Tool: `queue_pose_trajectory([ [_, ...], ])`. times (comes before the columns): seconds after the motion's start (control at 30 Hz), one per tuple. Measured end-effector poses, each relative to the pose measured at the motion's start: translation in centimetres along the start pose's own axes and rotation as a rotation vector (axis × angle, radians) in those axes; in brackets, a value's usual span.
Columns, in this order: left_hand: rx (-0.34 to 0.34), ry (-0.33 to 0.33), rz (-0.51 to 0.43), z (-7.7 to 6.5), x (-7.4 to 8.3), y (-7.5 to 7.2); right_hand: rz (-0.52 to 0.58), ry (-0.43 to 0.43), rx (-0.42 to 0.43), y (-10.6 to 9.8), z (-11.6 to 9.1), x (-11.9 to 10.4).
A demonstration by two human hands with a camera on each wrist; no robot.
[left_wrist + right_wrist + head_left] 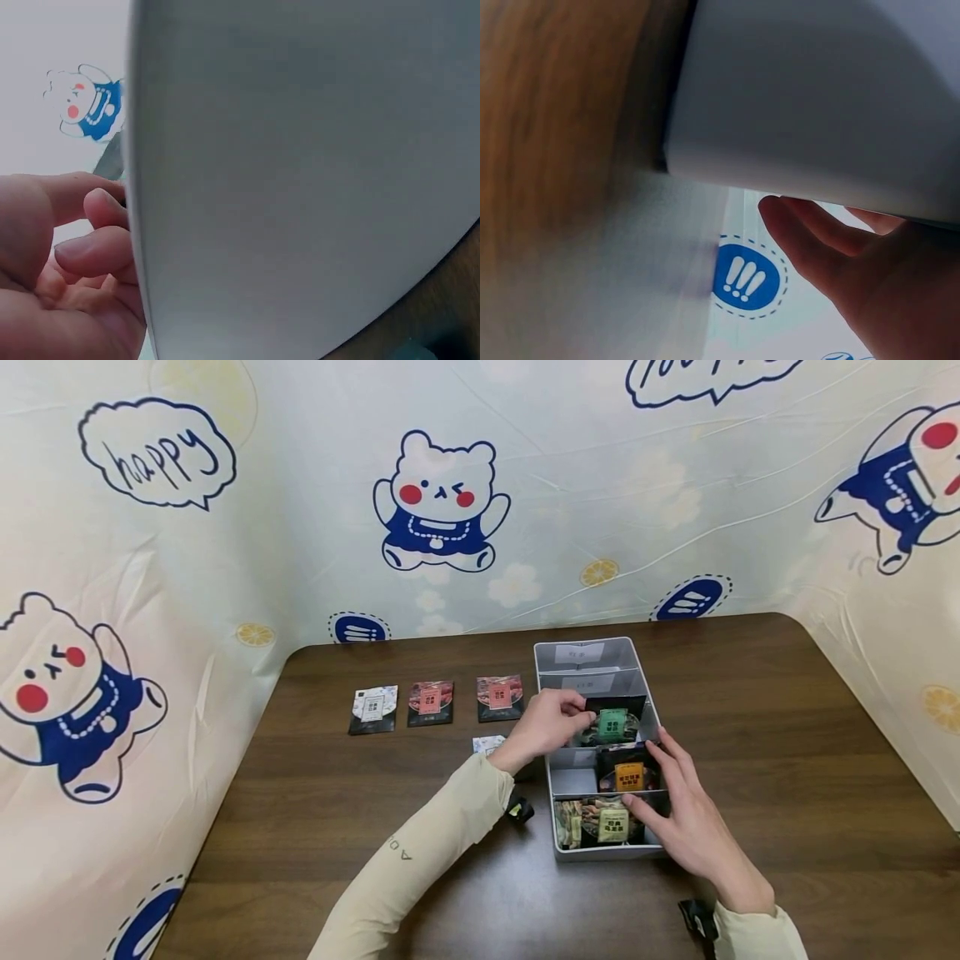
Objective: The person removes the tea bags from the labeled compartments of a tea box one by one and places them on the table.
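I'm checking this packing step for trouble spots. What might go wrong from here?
The green-labelled snack packet that the left hand pinches sits half-raised in the grey divided plastic box; it may catch on a divider. The right hand reaches over the yellow-labelled packet and might nudge it. The small white packet beside the left wrist may get swept aside.

Two hands: left hand (pixel 546 723), right hand (pixel 686 817)

One grey divided box (pixel 592 653), five compartments: two at the far end bare, three each with one packet — green-label packet (pixel 612 724), orange-label packet (pixel 630 774), yellow-label packet (pixel 613 822)

Three packets in a row on the table (pixel 750 735): white-label packet (pixel 372 708), middle red packet (pixel 431 702), right red packet (pixel 499 697)

One more packet, partly hidden (pixel 487 744), by the left wrist

Seven packets altogether
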State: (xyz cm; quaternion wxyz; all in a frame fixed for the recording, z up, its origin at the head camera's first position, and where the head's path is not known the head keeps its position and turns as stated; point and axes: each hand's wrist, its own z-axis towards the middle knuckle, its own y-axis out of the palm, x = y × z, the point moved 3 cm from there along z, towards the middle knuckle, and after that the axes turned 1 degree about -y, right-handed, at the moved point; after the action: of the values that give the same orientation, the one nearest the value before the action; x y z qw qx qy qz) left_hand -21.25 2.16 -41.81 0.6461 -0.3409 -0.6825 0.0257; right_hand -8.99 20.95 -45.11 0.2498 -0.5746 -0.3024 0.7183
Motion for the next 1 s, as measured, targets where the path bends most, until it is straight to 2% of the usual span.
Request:
queue_pose_trajectory([
  [0.3, 0.048, -0.05, -0.234, 0.1, -0.9, -1.1, -0.006, 0.0, 0.003, 0.0, 0.0, 0.0],
  [0.53, 0.039, -0.141, -0.44, -0.1, -1.4, -1.9, -0.007, 0.011, -0.004, 0.1, 0.0, 0.0],
  [0.67, 0.031, -0.162, -0.554, -0.2, -1.8, -2.4, -0.006, 0.014, -0.003, 0.1, 0.0, 0.0],
  [0.77, 0.037, -0.17, -0.61, -0.5, -1.9, -2.9, -0.007, 0.015, -0.002, 0.1, 0.0, 0.1],
  [1.0, 0.048, -0.149, -0.668, -1.3, -2.7, -3.7, -0.005, 0.01, 0.002, 0.1, -0.1, 0.1],
])
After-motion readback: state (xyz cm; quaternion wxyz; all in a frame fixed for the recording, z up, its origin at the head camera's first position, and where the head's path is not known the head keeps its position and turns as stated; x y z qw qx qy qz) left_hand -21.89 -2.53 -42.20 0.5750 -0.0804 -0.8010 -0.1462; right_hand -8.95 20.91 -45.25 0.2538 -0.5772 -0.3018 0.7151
